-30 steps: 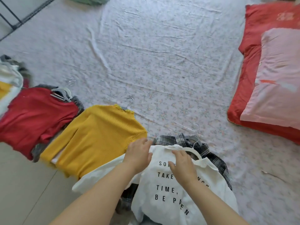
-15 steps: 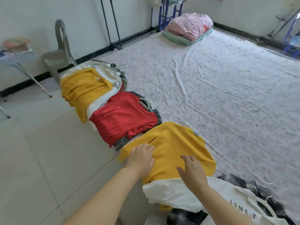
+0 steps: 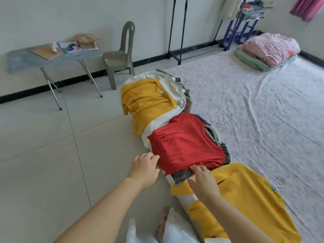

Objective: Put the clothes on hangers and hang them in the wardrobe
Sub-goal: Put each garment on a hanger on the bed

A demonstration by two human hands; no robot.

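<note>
We find the clothes laid in an overlapping row along the edge of the bed, half on the sheet and half over the tiled floor. Each garment is already on its hanger: a hook shows beside the near yellow sweater, and another hook beside the red top. We judge the hooks are all turned toward the bed so that the stack can be collected in one pass.

The left hand sits at the lower left edge of the red top, fingers loosely curled and holding nothing. We cannot tell whether the fingertips touch the cloth or stop just beside it. The right hand lies flat with fingers spread across the near yellow sweater, its fingertips at the red hem. This placement suits smoothing the red top or gathering it. A second yellow garment lies farther along the row.

The black clothes rack stands against the wall, well apart from the row, so nothing from the row is hung yet.

Half a second ago both hands rested on the near yellow sweater. They have moved one garment along the row, and the view has swung toward the wall.
</note>
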